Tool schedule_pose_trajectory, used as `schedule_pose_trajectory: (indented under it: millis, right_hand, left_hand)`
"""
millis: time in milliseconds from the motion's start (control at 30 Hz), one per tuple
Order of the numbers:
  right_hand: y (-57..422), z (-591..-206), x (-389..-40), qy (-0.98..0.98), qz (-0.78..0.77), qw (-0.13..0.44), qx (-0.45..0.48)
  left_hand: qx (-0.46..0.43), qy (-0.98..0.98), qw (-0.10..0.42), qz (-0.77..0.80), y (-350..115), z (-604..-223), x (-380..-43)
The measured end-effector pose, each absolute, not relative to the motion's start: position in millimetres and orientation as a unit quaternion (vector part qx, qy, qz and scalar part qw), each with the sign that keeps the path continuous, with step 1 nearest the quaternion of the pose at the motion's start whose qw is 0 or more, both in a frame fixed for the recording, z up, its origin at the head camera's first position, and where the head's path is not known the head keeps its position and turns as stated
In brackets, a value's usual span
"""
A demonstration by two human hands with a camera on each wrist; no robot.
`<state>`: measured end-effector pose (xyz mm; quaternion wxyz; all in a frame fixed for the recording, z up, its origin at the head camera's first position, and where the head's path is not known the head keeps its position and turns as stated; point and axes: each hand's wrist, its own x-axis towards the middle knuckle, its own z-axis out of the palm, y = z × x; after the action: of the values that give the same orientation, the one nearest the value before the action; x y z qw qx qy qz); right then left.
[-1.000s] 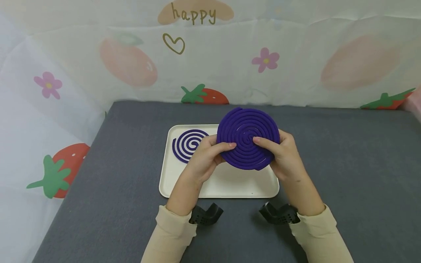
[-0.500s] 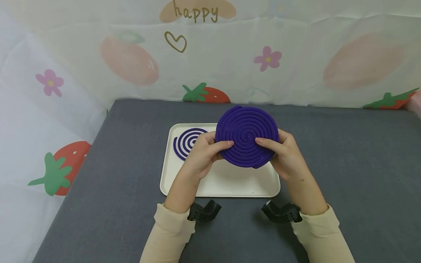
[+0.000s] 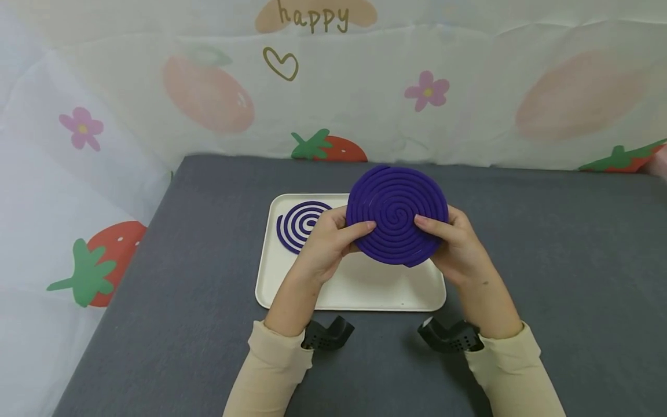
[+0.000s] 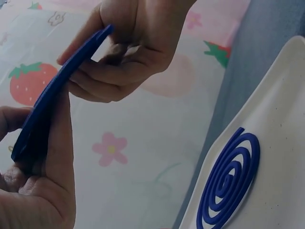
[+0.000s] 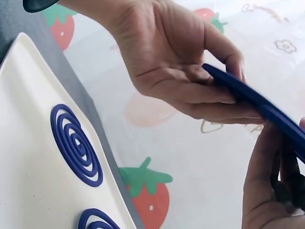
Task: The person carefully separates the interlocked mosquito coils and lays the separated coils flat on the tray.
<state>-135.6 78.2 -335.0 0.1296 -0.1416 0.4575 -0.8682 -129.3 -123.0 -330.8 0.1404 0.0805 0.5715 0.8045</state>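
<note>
Both hands hold a flat purple disc [image 3: 398,188], a tightly wound spiral of smooth cord, raised over the tray with its face towards the head camera. My left hand [image 3: 324,243] pinches its left edge, thumb on the front and fingers behind. The right hand [image 3: 461,246] grips the opposite edge likewise, its thumb tip just right of the spiral's centre. Edge-on in the left wrist view, the disc [image 4: 62,86] looks thin and slightly bowed. A looser purple spiral [image 3: 288,231] lies on the white tray [image 3: 268,284], partly covered by the left hand.
Two loose spirals show on the tray in the right wrist view, one whole [image 5: 78,143] and another spiral [image 5: 88,214] cut off by the frame. The tray stands on a grey cloth-covered table [image 3: 156,301]. Behind hangs a printed curtain [image 3: 354,69].
The right thumb has slid outward from the spiral's centre. Hands and disc have shifted slightly right, while the whole head view has drifted a little. Both grips stay on the disc.
</note>
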Motion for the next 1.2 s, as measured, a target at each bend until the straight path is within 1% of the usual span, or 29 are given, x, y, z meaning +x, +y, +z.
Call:
schedule_pose_trajectory:
  millis: [133,300,433,633,900,1033,1200]
  right_hand:
    - [77.7,-330.8,-134.4,0.517,-0.838,0.12,-0.124]
    - [73.3,-327.9,-132.6,0.589,-0.797,0.075,-0.111]
    - [70.4,-329.1,-132.3,0.603,-0.79,0.051,-0.101]
    - [68.3,-330.4,-132.7,0.611,-0.784,0.037,-0.102]
    - [67.8,-330.3,-132.3,0.605,-0.788,0.052,-0.105]
    - [70.8,-329.5,-132.6,0.587,-0.799,0.083,-0.103]
    - [75.5,-330.0,-134.4,0.58,-0.796,0.128,-0.116]
  left_hand:
    - [0.079,0.606,0.131,0.781,-122.4,-330.8,-129.9]
    - [0.074,0.634,0.125,0.76,-121.2,-332.5,-130.4]
    - [0.075,0.634,0.132,0.758,-120.4,-333.3,-130.5]
    - [0.079,0.627,0.149,0.761,-121.8,-331.3,-129.7]
    - [0.055,0.623,0.131,0.769,-118.8,-334.2,-128.9]
    - [0.05,0.624,0.129,0.769,-118.2,-334.7,-129.1]
    - [0.055,0.617,0.145,0.771,-118.6,-333.7,-128.2]
